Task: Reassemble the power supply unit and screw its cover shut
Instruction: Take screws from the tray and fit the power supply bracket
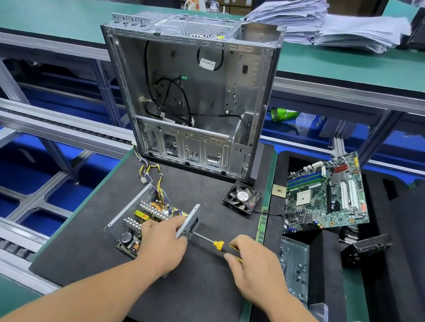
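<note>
PSU [142,219] lower center looks rigid but its exposed board's fragile imo, so I'd grip metal edges. Left hand [163,244] fingers curled round it, right hand [253,266] pinching screwdriver [210,241].

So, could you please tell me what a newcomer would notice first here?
The open computer case stands upright at the back of the black mat. In front, the left hand steadies the uncovered power supply unit while the right hand holds a screwdriver against it. A green motherboard lies to the right.
</note>
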